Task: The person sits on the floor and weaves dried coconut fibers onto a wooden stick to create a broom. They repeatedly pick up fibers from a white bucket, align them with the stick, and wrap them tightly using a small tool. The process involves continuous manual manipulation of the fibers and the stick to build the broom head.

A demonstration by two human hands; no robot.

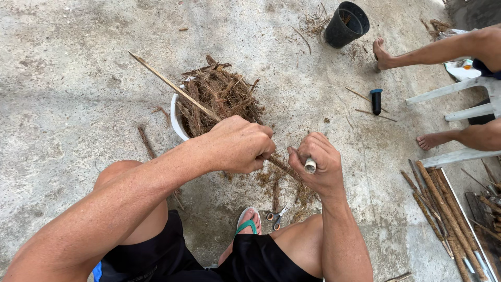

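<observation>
Seated over a concrete floor [78,78], I work beside a white bucket [176,122] heaped with brown fibre [222,94], just beyond my left hand [237,145], which grips a long stick [172,86]. My right hand [318,164] closes on a small white spool [310,166]. Pulling hard could snap the stick or spill fibre.

Left hand [237,145] grips fibre-wrapped stick [172,86]; right hand [318,164] holds white handle [310,166].

Brown fibre [222,96] in white bucket [176,122], black pot [345,24], green sandal [247,223]
</observation>
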